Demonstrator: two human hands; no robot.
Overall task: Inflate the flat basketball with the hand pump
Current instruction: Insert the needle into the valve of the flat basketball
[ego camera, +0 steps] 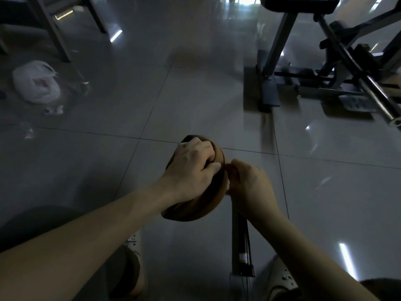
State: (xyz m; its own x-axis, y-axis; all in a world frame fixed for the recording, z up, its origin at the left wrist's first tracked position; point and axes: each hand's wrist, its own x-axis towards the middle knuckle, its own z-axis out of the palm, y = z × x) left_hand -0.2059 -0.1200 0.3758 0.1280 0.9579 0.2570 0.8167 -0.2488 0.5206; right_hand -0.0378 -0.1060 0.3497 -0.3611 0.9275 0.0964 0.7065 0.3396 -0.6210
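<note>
Head view: the left hand grips the limp, folded ball, held in the air above the floor. The right hand curls at the ball's right edge; I cannot tell what it pinches. The pump stands below it. The soft skin may buckle, so a needle could go in askew or slip out, and the unheld pump could topple.

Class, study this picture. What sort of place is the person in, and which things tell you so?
Probably a home gym or workout room: a padded exercise bench on a steel frame, a metal barbell bar beside it, and a shiny tiled floor.
</note>
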